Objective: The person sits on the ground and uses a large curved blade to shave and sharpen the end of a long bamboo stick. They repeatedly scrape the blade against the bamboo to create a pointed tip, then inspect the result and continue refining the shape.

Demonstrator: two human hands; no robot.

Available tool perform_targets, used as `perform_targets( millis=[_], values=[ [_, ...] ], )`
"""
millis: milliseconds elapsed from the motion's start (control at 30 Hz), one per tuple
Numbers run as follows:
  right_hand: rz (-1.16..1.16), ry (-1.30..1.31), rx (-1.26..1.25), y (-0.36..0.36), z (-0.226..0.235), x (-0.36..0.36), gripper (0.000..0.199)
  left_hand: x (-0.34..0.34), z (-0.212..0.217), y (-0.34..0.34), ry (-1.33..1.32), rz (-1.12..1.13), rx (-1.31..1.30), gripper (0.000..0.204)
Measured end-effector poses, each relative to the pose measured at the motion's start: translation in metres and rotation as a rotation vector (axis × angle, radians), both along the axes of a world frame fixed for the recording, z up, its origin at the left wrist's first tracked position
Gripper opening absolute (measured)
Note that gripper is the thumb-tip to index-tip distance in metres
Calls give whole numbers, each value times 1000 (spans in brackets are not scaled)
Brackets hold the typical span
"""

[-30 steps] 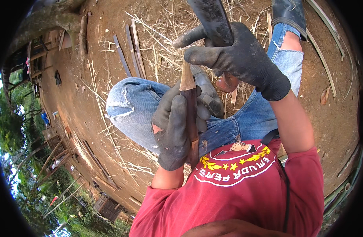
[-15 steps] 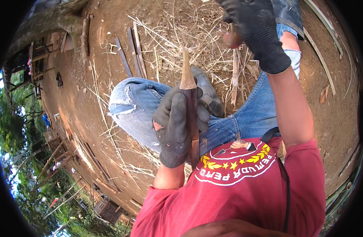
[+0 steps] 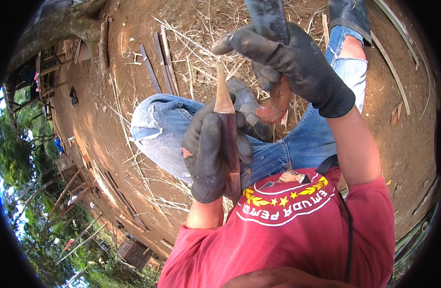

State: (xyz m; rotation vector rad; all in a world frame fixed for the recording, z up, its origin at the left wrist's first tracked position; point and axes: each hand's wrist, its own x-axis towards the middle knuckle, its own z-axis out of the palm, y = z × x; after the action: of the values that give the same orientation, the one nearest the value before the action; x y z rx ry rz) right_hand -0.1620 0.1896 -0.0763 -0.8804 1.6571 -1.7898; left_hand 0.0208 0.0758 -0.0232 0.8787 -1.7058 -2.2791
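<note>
My left hand (image 3: 206,153), in a dark grey glove worn through at one spot, is closed round a dark reddish-brown wooden stick (image 3: 224,103). The stick stands roughly upright, its pale, shaved upper end tapering to a point. To the right and higher up, my right hand (image 3: 302,67) in a black glove grips a machete. Its dark blade (image 3: 269,19) points away past the upper edge of the view, and its curved reddish wooden handle (image 3: 276,102) shows below the hand. One right finger stretches left, close to the stick's tip.
Pale shavings (image 3: 201,43) litter the dirt beyond my bent legs in torn jeans (image 3: 158,129). Several narrow strips (image 3: 160,62) lie at the upper left. A long pole (image 3: 391,72) lies at the right, and a log (image 3: 104,45) at the far left.
My right hand has come down and closer to the stick, bringing the machete's blade and handle into view. The left hand has shifted slightly left with the stick.
</note>
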Motion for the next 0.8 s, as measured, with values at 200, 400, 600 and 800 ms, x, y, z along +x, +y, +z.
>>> perform_targets(
  millis=[200, 400, 600, 800],
  values=[
    [105, -395, -16, -14, 25, 12, 23, 1, -1, -4, -20, 7, -30, 55],
    [-225, 291, -124, -22, -8, 19, 32, -6, -4, 3, -57, -25, -48, 29],
    [-436, 1148, 232, -9, 7, 7, 23, -2, -4, 0, -53, -28, 7, 34],
    [-418, -283, 49, 10, 15, -4, 23, 0, -1, 1, -37, 23, 66, 43]
  ],
)
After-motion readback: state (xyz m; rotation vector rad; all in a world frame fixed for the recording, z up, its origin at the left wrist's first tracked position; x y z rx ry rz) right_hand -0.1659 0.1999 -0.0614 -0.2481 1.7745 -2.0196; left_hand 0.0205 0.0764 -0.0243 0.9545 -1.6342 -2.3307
